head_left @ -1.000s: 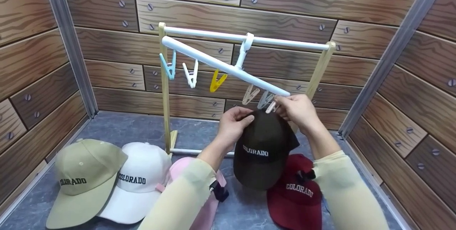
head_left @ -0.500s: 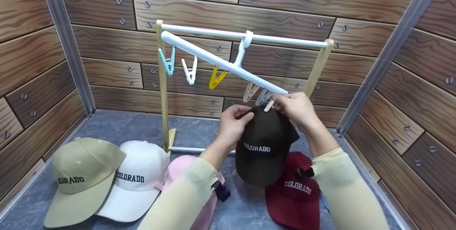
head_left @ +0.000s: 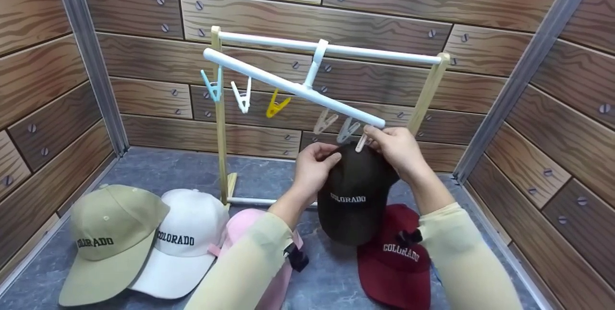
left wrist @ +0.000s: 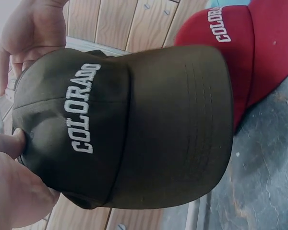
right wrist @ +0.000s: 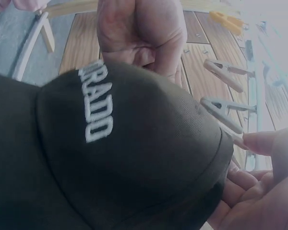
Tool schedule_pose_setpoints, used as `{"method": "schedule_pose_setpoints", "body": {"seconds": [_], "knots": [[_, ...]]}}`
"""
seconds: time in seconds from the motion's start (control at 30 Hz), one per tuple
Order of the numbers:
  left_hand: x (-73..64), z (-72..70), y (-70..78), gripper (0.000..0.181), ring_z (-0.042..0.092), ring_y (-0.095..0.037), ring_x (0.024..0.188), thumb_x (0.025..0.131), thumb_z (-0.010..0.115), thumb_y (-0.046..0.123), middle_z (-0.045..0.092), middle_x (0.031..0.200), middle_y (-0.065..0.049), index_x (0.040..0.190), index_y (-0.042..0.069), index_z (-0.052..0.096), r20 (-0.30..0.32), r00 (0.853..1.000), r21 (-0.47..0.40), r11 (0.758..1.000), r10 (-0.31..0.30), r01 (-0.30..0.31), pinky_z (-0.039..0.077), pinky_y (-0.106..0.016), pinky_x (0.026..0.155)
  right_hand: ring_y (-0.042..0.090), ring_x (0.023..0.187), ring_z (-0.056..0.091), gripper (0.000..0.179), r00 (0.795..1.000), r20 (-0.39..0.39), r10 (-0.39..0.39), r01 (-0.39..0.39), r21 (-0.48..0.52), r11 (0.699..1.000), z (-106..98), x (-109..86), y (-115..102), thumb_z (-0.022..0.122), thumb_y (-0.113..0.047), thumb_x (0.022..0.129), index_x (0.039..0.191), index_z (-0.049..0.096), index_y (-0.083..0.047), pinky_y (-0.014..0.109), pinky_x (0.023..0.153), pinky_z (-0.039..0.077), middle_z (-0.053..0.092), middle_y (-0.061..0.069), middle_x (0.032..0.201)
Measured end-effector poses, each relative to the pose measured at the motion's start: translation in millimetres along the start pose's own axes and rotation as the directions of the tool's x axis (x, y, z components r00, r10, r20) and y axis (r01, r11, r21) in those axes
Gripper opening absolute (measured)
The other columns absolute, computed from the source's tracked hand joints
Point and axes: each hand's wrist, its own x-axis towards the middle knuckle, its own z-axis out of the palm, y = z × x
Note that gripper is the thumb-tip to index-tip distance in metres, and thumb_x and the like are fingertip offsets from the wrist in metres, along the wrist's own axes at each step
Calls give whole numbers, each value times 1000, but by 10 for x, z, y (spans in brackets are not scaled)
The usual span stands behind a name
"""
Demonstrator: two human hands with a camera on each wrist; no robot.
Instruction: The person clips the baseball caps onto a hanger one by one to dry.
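A dark brown baseball cap (head_left: 353, 216) lettered COLORADO hangs brim down between my hands. My left hand (head_left: 311, 168) pinches the cap's crown, its thumb (left wrist: 14, 143) on the outside. My right hand (head_left: 401, 150) pinches a pale clothespin (head_left: 361, 143) at the low right end of a light-blue clip hanger (head_left: 259, 75). That clothespin meets the top of the cap; whether it bites the fabric I cannot tell. The hanger tilts down to the right, hooked on a white rail (head_left: 384, 54). Blue (head_left: 211, 87), white (head_left: 242, 96), yellow (head_left: 277, 105), beige and grey clothespins hang along it.
Khaki (head_left: 115, 223), white (head_left: 187, 233) and pink (head_left: 245, 223) caps lie on the left of the grey surface (head_left: 168, 166). A dark red cap (head_left: 396, 271) lies below the brown one. A wooden-legged rack (head_left: 220, 132) holds the rail; plank-patterned walls stand around.
The hanger has shifted left along the rail, its clothespins with it. The cap's brim has risen slightly. Both hands keep their holds, nearly in place.
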Motion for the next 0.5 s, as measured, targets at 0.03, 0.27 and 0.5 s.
{"method": "schedule_pose_setpoints", "body": {"seconds": [0.03,0.27,0.5], "knots": [[2,-2,2,13,73,-13,91,99,81,1,82,104,-10,111,-2,78,-2,1000,7,1000,-1,1,59,-27,83,11,68,54,40,1000,-7,-3,3,-3,1000,7,1,12,77,-36,105,71,73,-15,28,65,44,60,-8,67],[-2,-12,6,14,73,-18,99,101,80,2,80,106,-9,114,0,78,-11,1000,80,997,0,1,60,-32,89,13,68,52,44,996,-72,-55,52,-46,998,65,10,128,77,-41,105,72,73,-13,29,63,43,59,-8,66],[16,-27,-25,15,72,-21,101,99,80,1,79,107,-11,114,-1,78,-38,999,107,994,10,-6,59,-34,93,15,68,51,42,982,-109,-154,135,-157,978,122,14,197,75,-42,106,80,77,-9,29,64,41,57,-10,65]]}}
